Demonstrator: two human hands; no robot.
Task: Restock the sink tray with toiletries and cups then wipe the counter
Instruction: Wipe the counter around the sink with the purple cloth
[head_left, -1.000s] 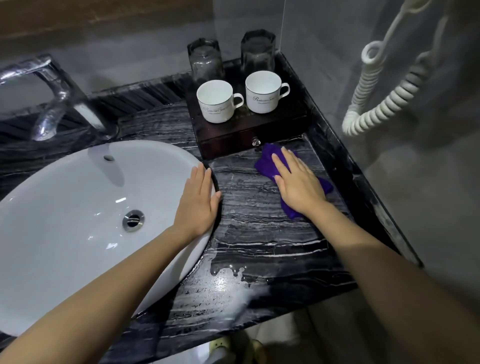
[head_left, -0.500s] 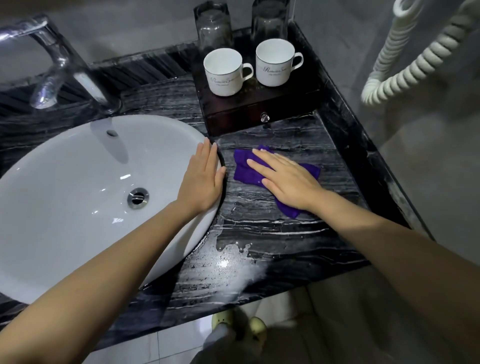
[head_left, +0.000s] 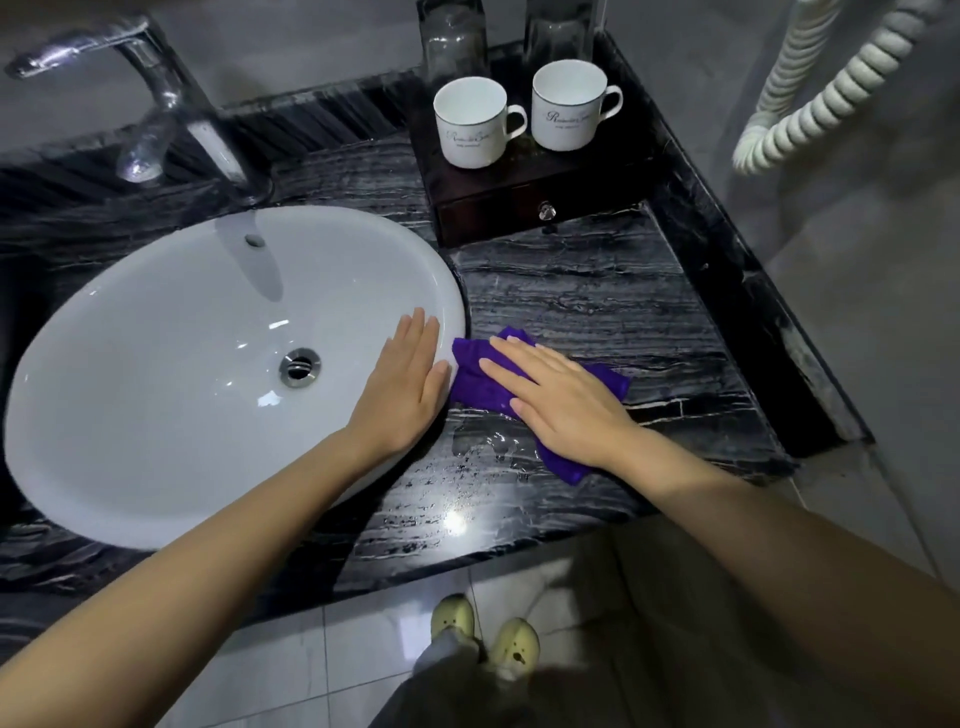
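Note:
A purple cloth (head_left: 475, 382) lies on the black marble counter (head_left: 597, 301) right beside the basin. My right hand (head_left: 561, 400) presses flat on it, fingers spread and pointing left. My left hand (head_left: 400, 389) rests flat and open on the right rim of the white sink (head_left: 182, 364). At the back stands a dark wooden tray (head_left: 519, 192) with a small drawer knob. On it are two white cups (head_left: 470, 122) (head_left: 569, 104) and, behind them, two upturned glasses (head_left: 452, 39).
A chrome faucet (head_left: 156, 104) rises behind the sink. A white coiled cord (head_left: 821, 88) hangs on the wall at right. Water streaks (head_left: 483, 447) shine on the counter near its front edge. My feet in yellow slippers (head_left: 483, 634) stand on the tiled floor below.
My right hand has slid the purple cloth from in front of the tray leftward and toward me, up to the sink's edge. My left hand stayed on the rim.

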